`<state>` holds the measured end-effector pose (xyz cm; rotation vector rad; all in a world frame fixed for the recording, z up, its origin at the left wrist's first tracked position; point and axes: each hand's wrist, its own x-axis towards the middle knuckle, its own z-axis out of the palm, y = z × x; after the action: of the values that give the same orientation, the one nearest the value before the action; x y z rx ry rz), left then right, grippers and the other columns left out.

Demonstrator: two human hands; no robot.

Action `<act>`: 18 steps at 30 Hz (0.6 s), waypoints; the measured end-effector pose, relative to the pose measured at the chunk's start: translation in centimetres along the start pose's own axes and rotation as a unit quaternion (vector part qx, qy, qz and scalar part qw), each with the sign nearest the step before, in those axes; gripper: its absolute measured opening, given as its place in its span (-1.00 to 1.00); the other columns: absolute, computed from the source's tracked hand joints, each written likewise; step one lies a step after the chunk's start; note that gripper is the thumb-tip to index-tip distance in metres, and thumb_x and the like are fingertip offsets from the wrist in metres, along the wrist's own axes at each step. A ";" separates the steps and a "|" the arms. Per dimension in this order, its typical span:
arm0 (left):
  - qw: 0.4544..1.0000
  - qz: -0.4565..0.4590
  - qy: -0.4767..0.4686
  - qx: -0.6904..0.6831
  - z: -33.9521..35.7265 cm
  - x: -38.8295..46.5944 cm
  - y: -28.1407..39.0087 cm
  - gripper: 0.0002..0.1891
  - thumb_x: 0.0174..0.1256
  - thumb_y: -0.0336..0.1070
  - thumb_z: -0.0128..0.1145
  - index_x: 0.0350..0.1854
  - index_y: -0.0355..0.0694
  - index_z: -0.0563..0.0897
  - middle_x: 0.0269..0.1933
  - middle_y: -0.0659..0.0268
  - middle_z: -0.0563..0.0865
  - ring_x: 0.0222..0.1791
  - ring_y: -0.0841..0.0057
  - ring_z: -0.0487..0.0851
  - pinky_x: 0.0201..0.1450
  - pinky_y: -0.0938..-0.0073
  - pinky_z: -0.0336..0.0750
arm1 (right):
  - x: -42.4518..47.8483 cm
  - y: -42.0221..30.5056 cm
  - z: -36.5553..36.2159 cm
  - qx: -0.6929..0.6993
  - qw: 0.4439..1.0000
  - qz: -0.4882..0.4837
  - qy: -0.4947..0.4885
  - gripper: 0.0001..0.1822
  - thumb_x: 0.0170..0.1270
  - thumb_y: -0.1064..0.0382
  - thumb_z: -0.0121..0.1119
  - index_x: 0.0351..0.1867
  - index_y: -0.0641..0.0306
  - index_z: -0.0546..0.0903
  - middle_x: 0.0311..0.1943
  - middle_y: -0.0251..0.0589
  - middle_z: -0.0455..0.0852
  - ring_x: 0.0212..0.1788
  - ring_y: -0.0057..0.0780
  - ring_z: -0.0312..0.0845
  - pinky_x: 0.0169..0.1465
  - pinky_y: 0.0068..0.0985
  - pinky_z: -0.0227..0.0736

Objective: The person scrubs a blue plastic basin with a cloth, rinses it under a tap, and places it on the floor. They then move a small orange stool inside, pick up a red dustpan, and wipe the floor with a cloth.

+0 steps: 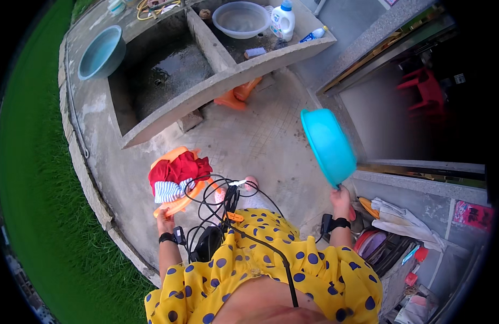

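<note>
My left hand (165, 220) grips the near edge of a small orange plastic seat or container (189, 198); the cloth on it hides its full shape. Bunched red cloth (178, 168) lies there beside a blue-and-white striped cloth (170, 191). Out to the right, my right hand (340, 196) holds a turquoise plastic basin (331, 146) by its edge. The basin is tipped on its side, apart from the doorway's stone frame. Loops of black cable (209, 194) hang before my body, between both hands.
A two-part concrete wash trough (229, 75) stands ahead, with a pale basin (241, 20), a detergent jug (282, 22) and a brush (255, 52). Another basin (101, 52) leans at its left. Orange boots (237, 96) are below. Grass (83, 227) borders the concrete; a doorway (379, 105) opens at right.
</note>
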<state>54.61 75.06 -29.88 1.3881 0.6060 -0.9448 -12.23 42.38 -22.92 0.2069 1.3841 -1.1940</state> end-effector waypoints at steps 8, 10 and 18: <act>0.972 -0.038 -0.164 0.163 8.5 2.8 1.2 -0.82 0.26 -0.22 0.14 -0.18 -0.18 0.59 -0.16 0.36 0.70 -0.22 0.56 0.66 -0.22 0.60 0.58 | -5.8 7.6 -12.7 -0.027 0.998 -0.027 0.054 -0.73 0.37 0.40 -0.21 0.00 0.41 0.47 -0.15 0.04 0.60 -0.22 -0.19 0.60 -0.42 -0.58 0.53; 0.955 -0.048 -0.207 0.209 11.3 2.4 1.3 -0.83 0.25 -0.24 0.14 -0.18 -0.17 0.60 -0.18 0.37 0.70 -0.24 0.57 0.66 -0.23 0.60 0.58 | -8.5 9.2 -15.9 -0.071 0.994 -0.070 0.037 -0.71 0.36 0.40 -0.25 0.01 0.44 0.45 -0.11 0.07 0.59 -0.19 -0.17 0.59 -0.39 -0.56 0.54; 0.877 -0.104 -0.324 0.339 19.8 5.3 -1.0 -0.81 0.24 -0.36 0.07 -0.13 -0.28 0.55 -0.21 0.27 0.67 -0.24 0.50 0.68 -0.22 0.52 0.61 | -20.4 17.4 -24.1 0.138 0.966 -0.066 0.208 -0.66 0.38 0.39 -0.32 0.04 0.59 0.39 -0.06 0.22 0.54 -0.14 -0.09 0.59 -0.35 -0.52 0.58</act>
<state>53.27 54.75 -32.31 1.4821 -0.1222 -1.8123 -9.67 78.33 -21.61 0.5969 1.6058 -1.5148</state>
